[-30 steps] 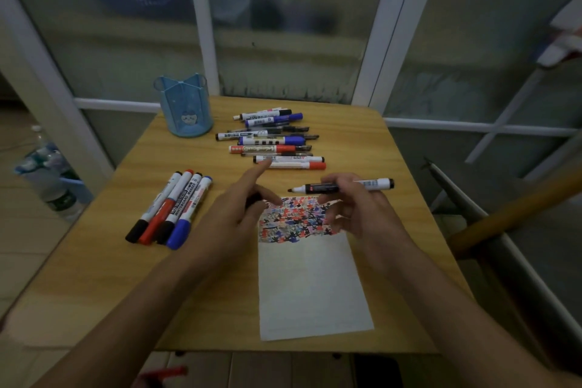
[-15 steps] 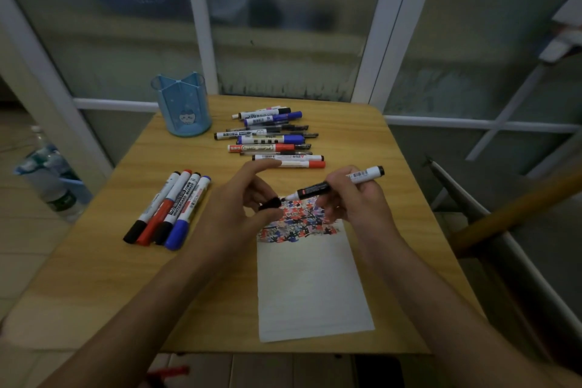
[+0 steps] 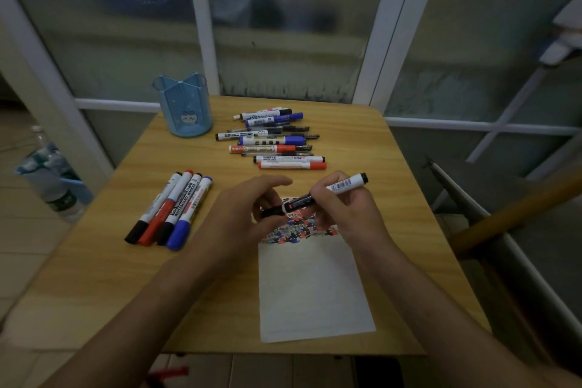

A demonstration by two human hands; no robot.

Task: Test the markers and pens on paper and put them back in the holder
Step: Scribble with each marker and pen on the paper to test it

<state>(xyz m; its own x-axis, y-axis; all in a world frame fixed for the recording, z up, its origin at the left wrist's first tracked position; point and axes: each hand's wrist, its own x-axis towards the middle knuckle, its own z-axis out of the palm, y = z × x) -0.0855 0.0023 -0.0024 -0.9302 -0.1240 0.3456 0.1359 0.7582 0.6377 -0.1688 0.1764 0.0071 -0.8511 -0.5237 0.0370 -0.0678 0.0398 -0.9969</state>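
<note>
My right hand (image 3: 343, 208) grips a black whiteboard marker (image 3: 341, 187) above the top of the white paper (image 3: 311, 290). My left hand (image 3: 248, 214) pinches the marker's black cap (image 3: 272, 212), which sits on the marker's tip end. The paper's top strip carries dense red, blue and black scribbles (image 3: 299, 230). A group of several capped markers (image 3: 170, 209) lies left of my hands. A pile of several markers and pens (image 3: 274, 138) lies further back. The blue pen holder (image 3: 185, 105) stands upright at the back left and looks empty.
The wooden table (image 3: 94, 277) is small, with edges close on all sides. Windows stand right behind it. A water bottle (image 3: 47, 179) stands on the floor to the left. A wooden bar and a metal frame (image 3: 504, 220) lie to the right.
The marker's bare tip was apart from my left hand a second ago. Both hands came together, and the cap in my left hand now sits on the marker's tip.
</note>
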